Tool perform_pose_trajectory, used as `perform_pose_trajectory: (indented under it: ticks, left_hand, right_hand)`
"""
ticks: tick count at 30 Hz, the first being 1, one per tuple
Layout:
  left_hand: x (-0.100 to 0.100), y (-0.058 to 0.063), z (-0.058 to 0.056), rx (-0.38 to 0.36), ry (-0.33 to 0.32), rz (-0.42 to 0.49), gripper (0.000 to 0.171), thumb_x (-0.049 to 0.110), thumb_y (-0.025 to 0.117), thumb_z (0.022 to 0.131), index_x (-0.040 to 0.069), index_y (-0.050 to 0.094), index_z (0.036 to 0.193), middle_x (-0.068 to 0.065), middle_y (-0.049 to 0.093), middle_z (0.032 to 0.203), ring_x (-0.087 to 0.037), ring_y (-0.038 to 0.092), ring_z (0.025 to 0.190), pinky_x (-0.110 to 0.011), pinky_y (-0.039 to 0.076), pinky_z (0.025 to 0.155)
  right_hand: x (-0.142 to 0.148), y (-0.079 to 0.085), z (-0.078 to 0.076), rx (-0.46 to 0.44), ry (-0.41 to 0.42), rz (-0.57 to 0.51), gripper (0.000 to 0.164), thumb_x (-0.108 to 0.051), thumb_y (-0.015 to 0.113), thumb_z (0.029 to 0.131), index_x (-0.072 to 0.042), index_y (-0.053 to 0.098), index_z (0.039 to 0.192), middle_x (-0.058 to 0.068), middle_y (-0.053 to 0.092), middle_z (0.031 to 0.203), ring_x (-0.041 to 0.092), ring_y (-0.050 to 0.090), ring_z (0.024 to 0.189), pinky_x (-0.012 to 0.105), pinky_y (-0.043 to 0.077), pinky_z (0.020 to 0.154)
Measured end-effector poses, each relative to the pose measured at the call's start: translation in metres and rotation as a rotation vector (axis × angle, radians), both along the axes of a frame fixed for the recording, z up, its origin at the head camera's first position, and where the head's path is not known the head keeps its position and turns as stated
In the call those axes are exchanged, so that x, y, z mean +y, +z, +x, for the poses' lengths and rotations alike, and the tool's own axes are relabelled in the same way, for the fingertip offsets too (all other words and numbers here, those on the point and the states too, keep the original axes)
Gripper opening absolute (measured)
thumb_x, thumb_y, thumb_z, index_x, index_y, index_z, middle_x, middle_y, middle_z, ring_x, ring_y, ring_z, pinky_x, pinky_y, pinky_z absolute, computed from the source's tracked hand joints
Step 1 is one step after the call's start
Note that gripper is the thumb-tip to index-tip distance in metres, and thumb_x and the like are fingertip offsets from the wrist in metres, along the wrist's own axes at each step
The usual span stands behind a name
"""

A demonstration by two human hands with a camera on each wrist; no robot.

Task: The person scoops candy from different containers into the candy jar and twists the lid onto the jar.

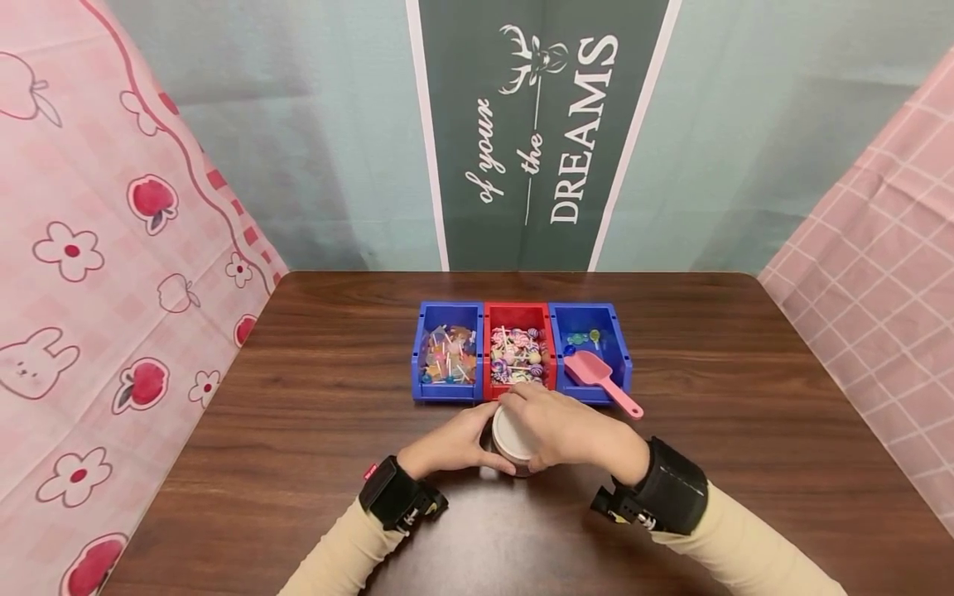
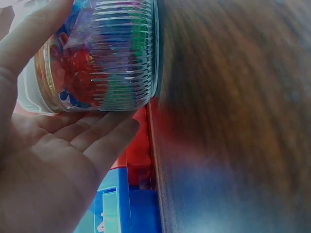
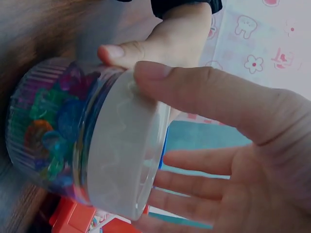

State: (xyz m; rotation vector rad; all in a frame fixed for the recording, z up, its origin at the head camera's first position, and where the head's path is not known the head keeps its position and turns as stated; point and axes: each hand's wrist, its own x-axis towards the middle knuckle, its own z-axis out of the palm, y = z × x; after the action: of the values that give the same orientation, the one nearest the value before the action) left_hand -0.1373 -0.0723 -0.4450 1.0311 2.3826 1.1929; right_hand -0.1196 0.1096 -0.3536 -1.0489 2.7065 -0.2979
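A clear ribbed jar (image 2: 116, 58) filled with colourful translucent beads stands on the table in front of the bins. It carries a white lid (image 3: 124, 150), seated on the mouth of the jar. My left hand (image 1: 452, 443) holds the jar from the left, thumb on the near side and fingers on the far side. From the right, my right hand (image 1: 562, 426) grips the lid, with its thumb on the near edge and its fingers spread around the far edge. The head view shows mostly the lid, since both hands cover the jar's sides.
Behind the jar, a left blue bin (image 1: 419, 356), a red bin (image 1: 488, 389) and a right blue bin (image 1: 622, 372) stand side by side. The left two hold small candy-like pieces and lollipops. A pink scoop (image 1: 592, 368) leans in the right one, its handle over the front edge.
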Motion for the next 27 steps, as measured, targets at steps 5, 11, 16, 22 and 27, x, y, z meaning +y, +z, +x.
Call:
perform_pose_trajectory:
  ticks: [5,11,16,22,27]
  left_hand:
    - [0.000,0.000,0.000,0.018,-0.003,-0.004,0.085,0.029,0.081,0.069,0.004,0.040,0.138,-0.009,0.056,0.129,-0.013,0.052,0.113,-0.035,0.045,0.101]
    - [0.001,0.001,0.000,0.018,-0.005,0.006,0.081,0.029,0.081,0.068,0.005,0.043,0.135,-0.008,0.058,0.126,-0.012,0.053,0.110,-0.035,0.047,0.099]
    - [0.001,0.000,0.000,0.025,-0.005,0.011,0.078,0.029,0.082,0.068,0.005,0.045,0.133,-0.008,0.059,0.122,-0.013,0.054,0.107,-0.035,0.049,0.096]
    - [0.000,0.000,0.001,0.057,-0.006,0.030,0.078,0.029,0.082,0.067,0.004,0.046,0.132,-0.009,0.060,0.119,-0.015,0.055,0.105,-0.036,0.050,0.093]
    - [0.002,0.000,0.001,0.049,0.017,0.022,0.079,0.029,0.082,0.067,0.005,0.046,0.133,-0.008,0.061,0.119,-0.014,0.056,0.103,-0.036,0.051,0.092]
  right_hand:
    - [0.003,0.000,-0.003,-0.040,0.039,-0.006,0.076,-0.016,0.087,0.056,-0.001,0.053,0.123,0.012,0.055,0.118,0.027,0.051,0.107,0.046,0.050,0.093]
    - [0.004,-0.002,-0.004,-0.031,0.025,-0.012,0.074,-0.020,0.087,0.057,-0.003,0.055,0.121,0.011,0.056,0.118,0.026,0.052,0.105,0.046,0.052,0.090]
    - [0.002,-0.004,-0.003,-0.005,-0.027,-0.003,0.072,-0.027,0.088,0.056,-0.001,0.057,0.116,0.014,0.058,0.116,0.026,0.053,0.101,0.045,0.053,0.086]
    - [0.002,-0.005,-0.001,0.027,-0.043,-0.027,0.069,-0.029,0.087,0.055,0.001,0.059,0.111,0.015,0.060,0.110,0.024,0.052,0.097,0.043,0.055,0.081]
    - [0.002,-0.012,0.002,0.113,-0.075,-0.055,0.067,-0.034,0.085,0.056,0.004,0.060,0.105,0.014,0.060,0.099,0.023,0.052,0.087,0.040,0.056,0.071]
